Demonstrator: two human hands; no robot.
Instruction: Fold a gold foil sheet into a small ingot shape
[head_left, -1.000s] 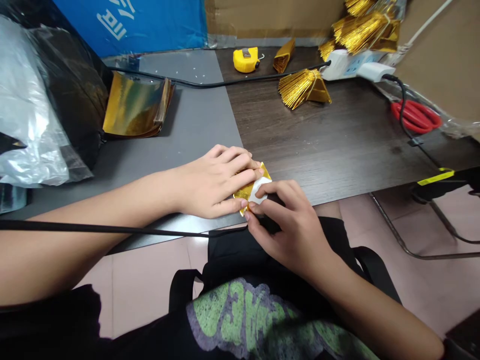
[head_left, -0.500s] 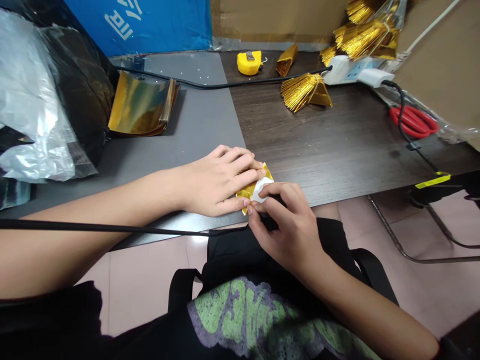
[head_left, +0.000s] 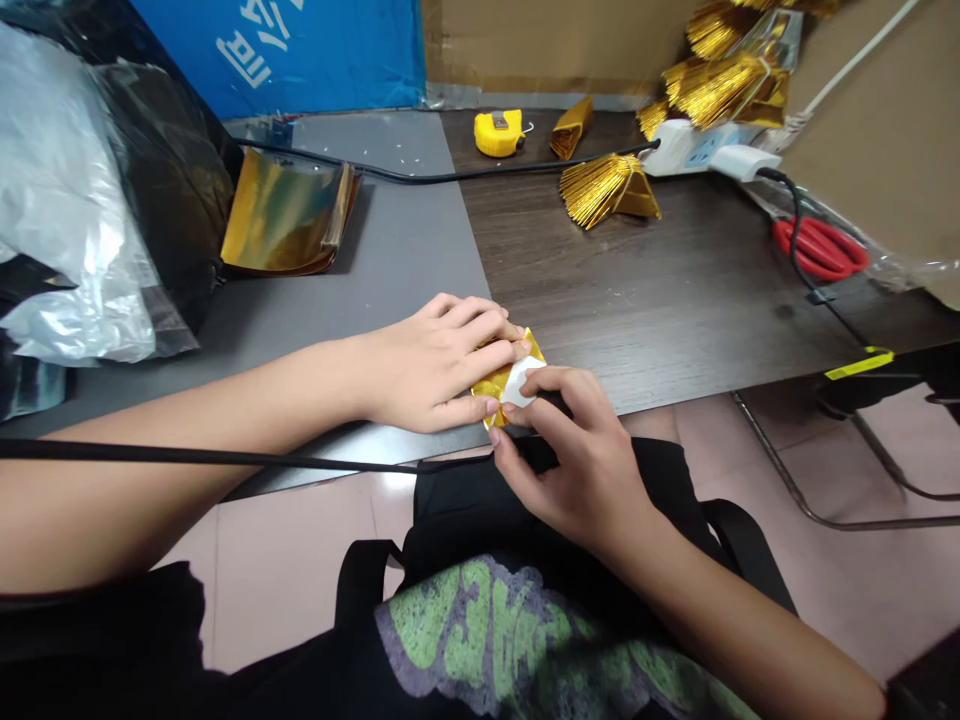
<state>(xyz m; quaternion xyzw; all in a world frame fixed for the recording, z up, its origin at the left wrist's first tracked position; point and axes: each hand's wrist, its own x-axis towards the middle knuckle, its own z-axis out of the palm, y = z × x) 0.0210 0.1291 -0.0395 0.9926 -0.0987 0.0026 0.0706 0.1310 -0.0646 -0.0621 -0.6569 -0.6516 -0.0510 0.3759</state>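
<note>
On the desk's front edge lies a small sheet of gold foil paper (head_left: pixel 492 384), partly folded so that its white back shows. My left hand (head_left: pixel 442 365) rests flat over it, fingers stretched out and pressing it down, the thumb near its lower corner. From the right, my right hand (head_left: pixel 574 440) has bent fingers on the white flap, with thumb and index finger at the lower corner. The paper between those two fingertips is mostly hidden.
Behind stand a stack of gold sheets (head_left: pixel 285 215), a yellow tape measure (head_left: pixel 498 134), a folded gold piece (head_left: pixel 571 128) and a fanned gold bundle (head_left: pixel 609 188). A power strip (head_left: pixel 679 148), red-handled scissors (head_left: pixel 821 248) and a black cable (head_left: pixel 420 179) lie farther right. Plastic bags (head_left: pixel 82 200) fill the left.
My right thumb has moved slightly down and left at the paper's lower corner. My left hand stays in place on the paper. The view has shifted a little.
</note>
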